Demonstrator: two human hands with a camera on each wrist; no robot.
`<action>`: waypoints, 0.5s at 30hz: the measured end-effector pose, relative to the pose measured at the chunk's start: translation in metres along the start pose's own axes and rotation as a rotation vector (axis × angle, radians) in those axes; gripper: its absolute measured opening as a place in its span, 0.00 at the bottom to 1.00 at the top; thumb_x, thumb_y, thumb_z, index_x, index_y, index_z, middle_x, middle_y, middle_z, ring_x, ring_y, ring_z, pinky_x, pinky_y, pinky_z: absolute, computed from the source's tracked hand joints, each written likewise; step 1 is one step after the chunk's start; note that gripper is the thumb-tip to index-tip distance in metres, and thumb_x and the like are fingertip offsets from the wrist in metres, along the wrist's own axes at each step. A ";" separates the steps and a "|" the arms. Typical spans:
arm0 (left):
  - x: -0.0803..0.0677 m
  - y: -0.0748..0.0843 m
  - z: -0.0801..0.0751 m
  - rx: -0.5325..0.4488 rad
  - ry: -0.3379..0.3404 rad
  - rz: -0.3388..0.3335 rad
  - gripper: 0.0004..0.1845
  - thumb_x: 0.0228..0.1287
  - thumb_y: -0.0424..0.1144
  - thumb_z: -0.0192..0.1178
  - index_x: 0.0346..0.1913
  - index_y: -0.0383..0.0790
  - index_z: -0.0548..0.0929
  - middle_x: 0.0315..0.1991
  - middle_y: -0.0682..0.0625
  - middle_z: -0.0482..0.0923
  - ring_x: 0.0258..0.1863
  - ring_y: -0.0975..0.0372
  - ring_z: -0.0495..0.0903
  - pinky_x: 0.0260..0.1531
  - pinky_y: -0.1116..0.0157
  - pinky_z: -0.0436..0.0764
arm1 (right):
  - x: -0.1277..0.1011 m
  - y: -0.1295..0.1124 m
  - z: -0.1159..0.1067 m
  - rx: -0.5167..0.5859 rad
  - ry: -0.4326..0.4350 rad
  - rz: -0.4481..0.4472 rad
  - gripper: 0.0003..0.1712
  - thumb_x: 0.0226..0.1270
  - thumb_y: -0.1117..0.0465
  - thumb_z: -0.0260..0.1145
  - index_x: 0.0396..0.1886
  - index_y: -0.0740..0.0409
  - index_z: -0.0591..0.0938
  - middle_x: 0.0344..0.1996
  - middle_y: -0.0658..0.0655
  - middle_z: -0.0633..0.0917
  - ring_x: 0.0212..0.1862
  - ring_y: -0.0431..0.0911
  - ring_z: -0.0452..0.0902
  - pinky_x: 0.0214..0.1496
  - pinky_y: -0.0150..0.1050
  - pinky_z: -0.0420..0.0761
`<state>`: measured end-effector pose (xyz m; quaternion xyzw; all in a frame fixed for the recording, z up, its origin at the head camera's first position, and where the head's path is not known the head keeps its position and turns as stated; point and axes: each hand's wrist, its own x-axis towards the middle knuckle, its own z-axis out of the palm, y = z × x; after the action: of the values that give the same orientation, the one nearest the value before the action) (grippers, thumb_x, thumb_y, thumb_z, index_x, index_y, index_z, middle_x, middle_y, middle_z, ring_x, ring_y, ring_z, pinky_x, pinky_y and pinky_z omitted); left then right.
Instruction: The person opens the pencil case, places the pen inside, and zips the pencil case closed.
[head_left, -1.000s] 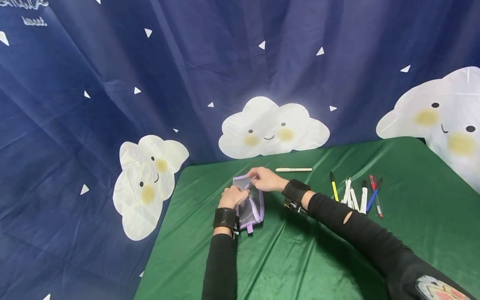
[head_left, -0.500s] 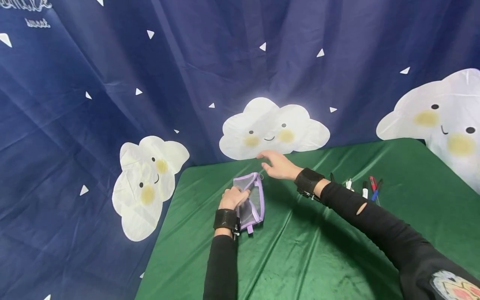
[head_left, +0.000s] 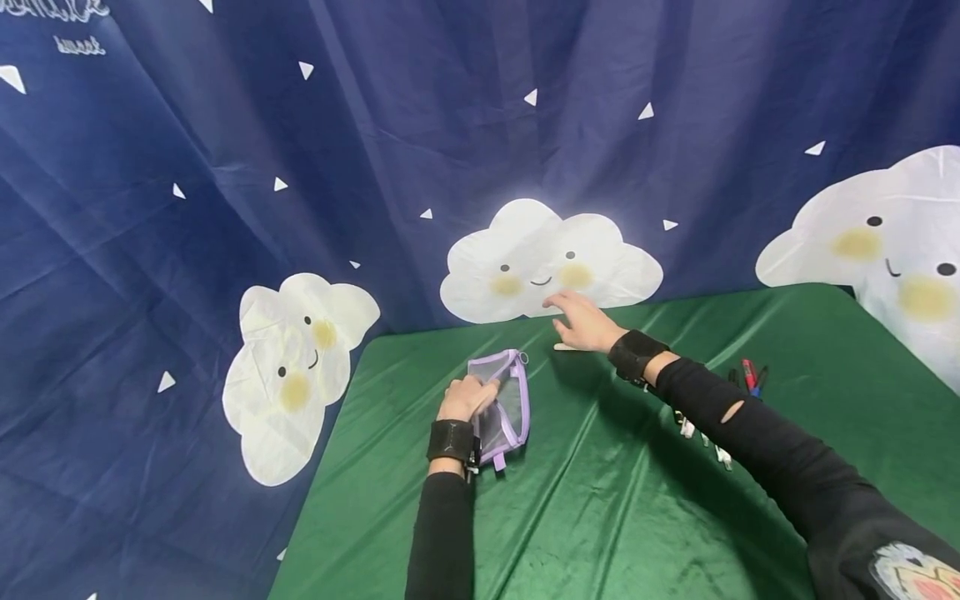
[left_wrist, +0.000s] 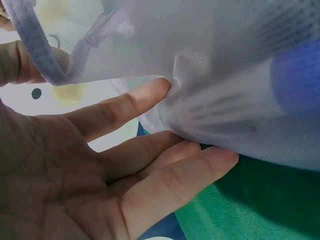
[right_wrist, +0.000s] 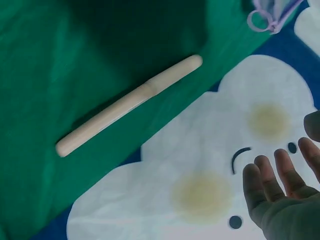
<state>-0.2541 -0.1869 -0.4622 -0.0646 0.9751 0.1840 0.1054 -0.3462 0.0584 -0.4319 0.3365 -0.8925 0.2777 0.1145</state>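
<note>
Mesh and lilac-trimmed, the pouch (head_left: 504, 404) lies on the green bench (head_left: 600, 517) at about 11 o'clock from the person, held by the left hand (head_left: 467, 397), fingers (left_wrist: 145, 97) pressed into its netting. At 1 o'clock the right hand (head_left: 581, 323) hovers, fingers (right_wrist: 270, 175) spread and empty, over a cream pen (right_wrist: 129, 104). Loose markers (head_left: 752, 377) lie at 2 o'clock.
</note>
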 end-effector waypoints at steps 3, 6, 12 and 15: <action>0.001 0.001 0.001 0.009 0.010 0.004 0.22 0.53 0.59 0.42 0.22 0.46 0.78 0.23 0.48 0.79 0.25 0.55 0.75 0.23 0.64 0.69 | -0.002 0.009 -0.001 -0.040 0.003 0.007 0.21 0.58 0.66 0.57 0.53 0.61 0.73 0.49 0.60 0.77 0.52 0.54 0.72 0.55 0.49 0.72; 0.002 0.002 0.001 0.008 0.035 0.000 0.17 0.48 0.55 0.46 0.19 0.46 0.75 0.23 0.47 0.78 0.24 0.56 0.75 0.21 0.65 0.69 | -0.006 0.016 -0.001 -0.073 -0.004 0.008 0.20 0.56 0.67 0.58 0.52 0.61 0.74 0.46 0.61 0.77 0.48 0.54 0.72 0.52 0.49 0.72; 0.001 0.002 0.004 0.006 0.084 -0.031 0.09 0.37 0.47 0.51 0.15 0.46 0.69 0.24 0.46 0.76 0.24 0.55 0.74 0.19 0.66 0.69 | -0.016 0.030 0.008 -0.165 -0.045 -0.005 0.21 0.54 0.67 0.60 0.51 0.61 0.75 0.44 0.63 0.79 0.47 0.56 0.73 0.50 0.51 0.72; 0.002 0.002 0.004 0.014 0.098 -0.030 0.10 0.39 0.48 0.51 0.16 0.45 0.71 0.25 0.45 0.77 0.24 0.55 0.75 0.18 0.66 0.70 | -0.019 0.034 0.011 -0.199 -0.102 0.023 0.22 0.56 0.65 0.60 0.54 0.58 0.74 0.48 0.62 0.78 0.48 0.58 0.73 0.48 0.52 0.73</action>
<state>-0.2553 -0.1836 -0.4661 -0.0872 0.9793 0.1723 0.0607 -0.3548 0.0835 -0.4628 0.3271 -0.9241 0.1715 0.0984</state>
